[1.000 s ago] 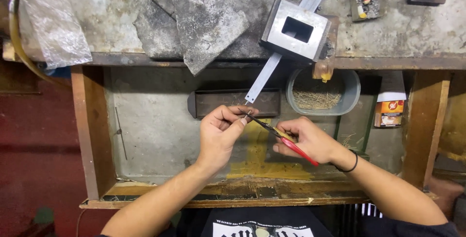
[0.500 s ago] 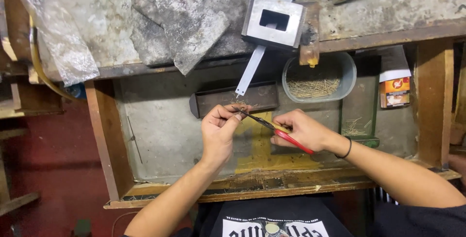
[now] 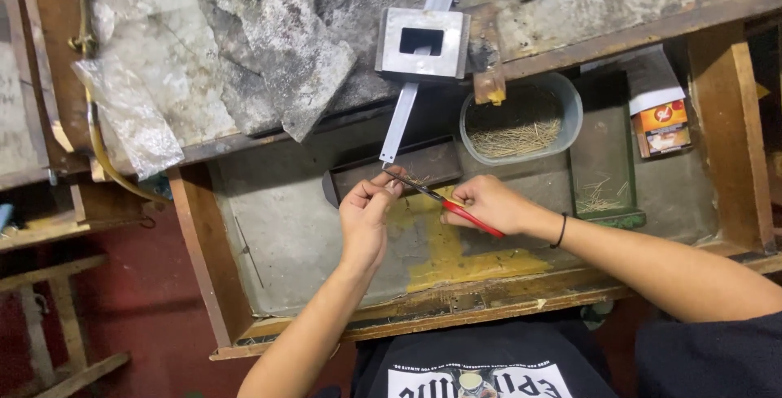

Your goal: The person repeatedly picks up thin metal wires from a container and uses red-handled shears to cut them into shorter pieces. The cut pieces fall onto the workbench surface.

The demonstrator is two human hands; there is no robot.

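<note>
Pliers (image 3: 444,202), red-handled and slim-nosed, lie at centre frame over the open drawer (image 3: 269,227), gripped in the closed right hand (image 3: 481,202); long axis slants, nose pointing upper left. Left hand (image 3: 366,211) pinches something too small to identify at the tip. Risk, judged: slipping nose nicks fingertips, or the piece drops into the drawer.
</note>
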